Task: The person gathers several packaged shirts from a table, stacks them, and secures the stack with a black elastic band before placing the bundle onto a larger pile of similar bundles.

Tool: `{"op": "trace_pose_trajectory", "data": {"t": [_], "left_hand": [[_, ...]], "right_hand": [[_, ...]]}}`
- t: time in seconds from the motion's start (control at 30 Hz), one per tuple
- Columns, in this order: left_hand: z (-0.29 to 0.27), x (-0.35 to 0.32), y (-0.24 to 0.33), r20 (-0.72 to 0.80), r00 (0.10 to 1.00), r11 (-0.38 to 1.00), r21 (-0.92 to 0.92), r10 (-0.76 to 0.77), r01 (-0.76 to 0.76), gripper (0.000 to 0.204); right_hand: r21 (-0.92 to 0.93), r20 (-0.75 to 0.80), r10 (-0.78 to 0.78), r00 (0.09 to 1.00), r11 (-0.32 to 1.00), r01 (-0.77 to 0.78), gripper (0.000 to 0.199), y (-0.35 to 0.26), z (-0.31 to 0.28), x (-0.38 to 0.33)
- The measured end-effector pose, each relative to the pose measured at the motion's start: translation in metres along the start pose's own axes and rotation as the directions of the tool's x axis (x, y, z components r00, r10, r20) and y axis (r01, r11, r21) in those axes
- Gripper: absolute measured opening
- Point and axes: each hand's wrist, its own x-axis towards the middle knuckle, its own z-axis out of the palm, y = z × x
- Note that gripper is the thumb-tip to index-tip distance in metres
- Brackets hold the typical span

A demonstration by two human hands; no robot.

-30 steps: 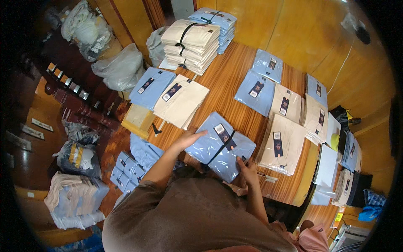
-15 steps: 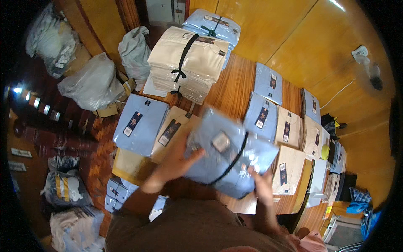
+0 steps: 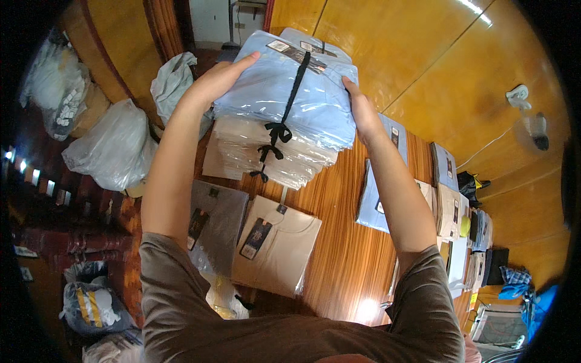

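Note:
My hands grip a black-tied bundle of folded light blue shirts in clear plastic (image 3: pixel 266 88), which lies on top of a tied stack of cream packs (image 3: pixel 236 142). At its left side is my left hand (image 3: pixel 229 77), thumb over the top, other fingers hidden. My right hand (image 3: pixel 361 109) presses the right side. Another blue bundle (image 3: pixel 333 47) shows partly behind. On the table (image 3: pixel 339 260), nearer me, lie a cream packed shirt (image 3: pixel 284 242) and a dark grey-looking one (image 3: pixel 225 221), both with dark tags.
Blue packs (image 3: pixel 370 206) and cream packs (image 3: pixel 448 206) stand along the table's right side. A wooden panel wall (image 3: pixel 411 54) rises behind. Left of the table sit a clear plastic bag (image 3: pixel 112 148) and a pale sack (image 3: pixel 172 81).
The blue bundle has moved from close in front of me, away and upward, onto the cream stack. Both arms are now stretched forward with it.

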Motion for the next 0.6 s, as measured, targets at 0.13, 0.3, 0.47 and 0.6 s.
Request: {"op": "trace_pose_trajectory", "data": {"t": [0.13, 0.3, 0.47, 0.6], "left_hand": [[-0.008, 0.0, 0.006, 0.1, 0.995, 0.999, -0.042, 0.009, -0.005, 0.093], [-0.008, -0.018, 0.011, 0.158, 0.987, 0.93, -0.362, -0.007, 0.064, 0.079], [-0.002, -0.021, 0.014, 0.127, 0.992, 0.873, -0.48, -0.021, 0.08, 0.075], [-0.004, -0.031, 0.016, 0.044, 0.998, 0.868, -0.494, -0.041, 0.058, 0.076]], "right_hand": [[0.124, 0.218, 0.061, 0.974, 0.988, -0.089, 0.07, -0.011, -0.008, 0.004], [-0.18, 0.08, 0.151, 0.985, 0.974, -0.135, 0.069, -0.036, -0.019, -0.02], [-0.122, 0.038, 0.085, 0.996, 0.989, -0.08, 0.074, -0.02, -0.027, -0.024], [-0.152, 0.044, 0.089, 0.995, 0.985, -0.081, 0.08, -0.017, -0.024, -0.022]]}}
